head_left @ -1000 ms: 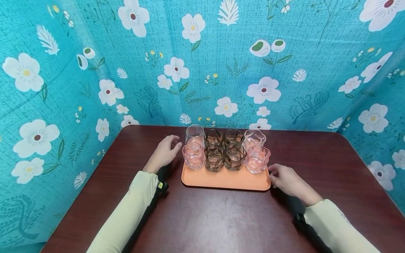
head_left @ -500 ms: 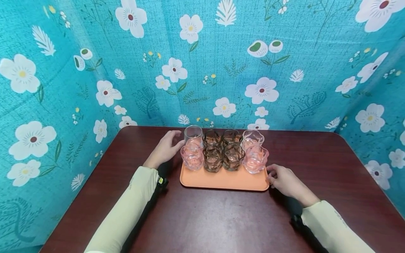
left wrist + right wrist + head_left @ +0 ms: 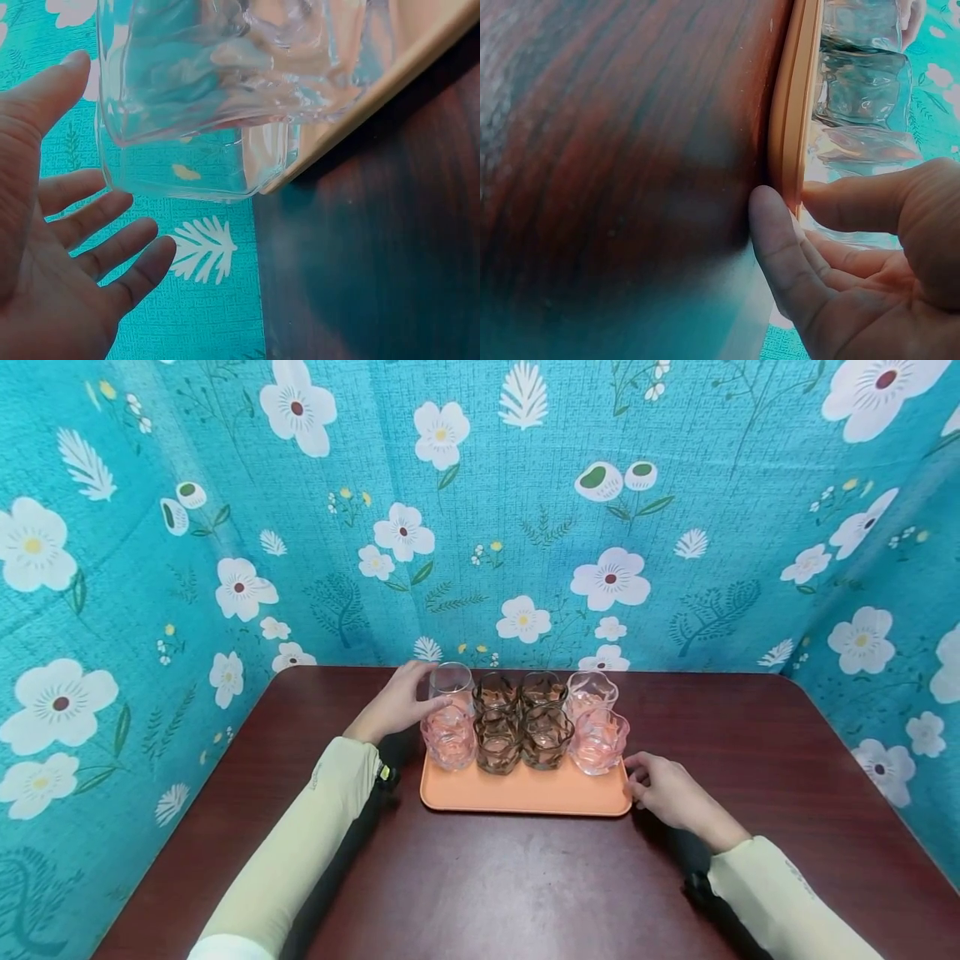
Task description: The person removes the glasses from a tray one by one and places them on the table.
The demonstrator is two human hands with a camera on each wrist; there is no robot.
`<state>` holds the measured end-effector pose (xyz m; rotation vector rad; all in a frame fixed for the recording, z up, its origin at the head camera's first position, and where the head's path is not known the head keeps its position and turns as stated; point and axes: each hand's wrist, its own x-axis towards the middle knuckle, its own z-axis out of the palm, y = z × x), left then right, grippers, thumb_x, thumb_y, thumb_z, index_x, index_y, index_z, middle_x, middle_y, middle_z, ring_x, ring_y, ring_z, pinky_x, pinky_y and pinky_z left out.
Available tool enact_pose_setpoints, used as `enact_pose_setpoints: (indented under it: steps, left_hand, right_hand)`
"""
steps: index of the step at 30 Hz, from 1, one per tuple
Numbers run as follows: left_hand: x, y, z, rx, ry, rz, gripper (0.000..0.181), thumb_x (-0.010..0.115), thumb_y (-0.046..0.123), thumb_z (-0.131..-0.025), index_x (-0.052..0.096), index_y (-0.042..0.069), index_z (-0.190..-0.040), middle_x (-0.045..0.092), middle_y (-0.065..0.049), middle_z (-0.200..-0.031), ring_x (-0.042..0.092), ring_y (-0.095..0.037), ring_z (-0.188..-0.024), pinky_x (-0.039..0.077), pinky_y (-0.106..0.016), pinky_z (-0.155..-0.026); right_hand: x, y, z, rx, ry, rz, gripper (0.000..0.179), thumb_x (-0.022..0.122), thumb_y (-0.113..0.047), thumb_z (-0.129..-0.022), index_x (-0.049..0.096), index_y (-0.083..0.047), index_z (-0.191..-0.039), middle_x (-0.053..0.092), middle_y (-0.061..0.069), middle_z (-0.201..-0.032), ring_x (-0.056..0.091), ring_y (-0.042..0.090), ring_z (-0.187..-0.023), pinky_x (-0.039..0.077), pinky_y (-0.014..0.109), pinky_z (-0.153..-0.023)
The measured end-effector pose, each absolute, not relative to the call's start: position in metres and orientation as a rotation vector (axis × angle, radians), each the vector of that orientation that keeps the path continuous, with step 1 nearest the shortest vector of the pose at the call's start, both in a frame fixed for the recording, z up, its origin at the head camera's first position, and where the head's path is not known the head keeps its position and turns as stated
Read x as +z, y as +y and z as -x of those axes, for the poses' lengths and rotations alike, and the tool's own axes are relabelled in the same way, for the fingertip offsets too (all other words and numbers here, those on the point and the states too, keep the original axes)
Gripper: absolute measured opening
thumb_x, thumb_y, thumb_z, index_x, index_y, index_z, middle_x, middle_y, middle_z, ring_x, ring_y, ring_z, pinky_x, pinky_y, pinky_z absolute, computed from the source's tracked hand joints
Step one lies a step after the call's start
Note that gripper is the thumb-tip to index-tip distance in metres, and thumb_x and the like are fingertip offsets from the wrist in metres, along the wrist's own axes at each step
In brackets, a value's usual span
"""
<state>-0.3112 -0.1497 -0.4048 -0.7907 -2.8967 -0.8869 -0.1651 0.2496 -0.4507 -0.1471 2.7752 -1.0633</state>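
Observation:
An orange tray lies on the table, carrying two rows of glasses. At its back left corner stands a smooth clear glass, behind a pink-tinted wavy glass. My left hand is at the clear glass with thumb and fingers spread. In the left wrist view the fingers are extended near that glass; whether they touch it I cannot tell. At the tray's right edge my right hand pinches the rim between thumb and fingers, as the right wrist view shows around the tray edge.
Several brown wavy glasses fill the middle of the tray. Another pink-tinted glass and a clear wavy glass stand at its right end. The dark wooden table meets a blue flowered cloth behind.
My left hand has moved right, from beside the tray to the clear glass at the back left. The right hand keeps its place on the tray edge. The head view has shifted slightly.

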Motion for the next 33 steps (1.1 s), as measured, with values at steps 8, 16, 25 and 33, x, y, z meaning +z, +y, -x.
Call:
enact_pose_setpoints:
  steps: [8, 16, 25, 33]
  left_hand:
    - [-0.399, -0.144, 0.321, -0.840, -2.951, 0.805, 0.073, 0.065, 0.046, -0.086, 0.042, 0.003, -0.140, 0.046, -0.014, -0.119, 0.042, -0.024, -0.104, 0.041, -0.042, -0.084]
    - [-0.400, -0.137, 0.330, -0.809, -2.958, 0.822, 0.070, 0.066, 0.042, -0.086, 0.045, -0.001, -0.137, 0.049, -0.014, -0.104, 0.042, -0.024, -0.093, 0.041, -0.039, -0.076]
    - [-0.395, -0.134, 0.332, -0.735, -2.923, 0.833, 0.067, 0.071, 0.039, -0.083, 0.051, -0.003, -0.132, 0.057, -0.018, -0.112, 0.047, -0.028, -0.106, 0.040, -0.043, -0.083]
    - [-0.396, -0.135, 0.332, -0.737, -2.874, 0.829, 0.065, 0.072, 0.037, -0.081, 0.054, -0.003, -0.129, 0.058, -0.017, -0.110, 0.049, -0.025, -0.095, 0.043, -0.040, -0.076]
  right_hand:
    - [-0.450, 0.249, 0.164, -1.054, 2.786, 0.167, 0.032, 0.059, 0.003, -0.086, 0.051, 0.013, -0.116, 0.061, 0.009, -0.081, 0.060, 0.016, -0.061, 0.050, 0.028, -0.053]
    - [-0.449, 0.249, 0.163, -1.033, 2.804, 0.163, 0.033, 0.060, 0.002, -0.087, 0.051, 0.013, -0.117, 0.060, 0.008, -0.081, 0.059, 0.014, -0.061, 0.049, 0.027, -0.053]
    - [-0.448, 0.250, 0.164, -1.016, 2.831, 0.179, 0.032, 0.060, 0.002, -0.086, 0.052, 0.012, -0.116, 0.061, 0.007, -0.079, 0.059, 0.013, -0.059, 0.049, 0.027, -0.053]
    - [-0.449, 0.250, 0.163, -1.045, 2.813, 0.184, 0.032, 0.061, 0.002, -0.086, 0.052, 0.012, -0.116, 0.061, 0.007, -0.079, 0.059, 0.014, -0.059, 0.048, 0.028, -0.052]
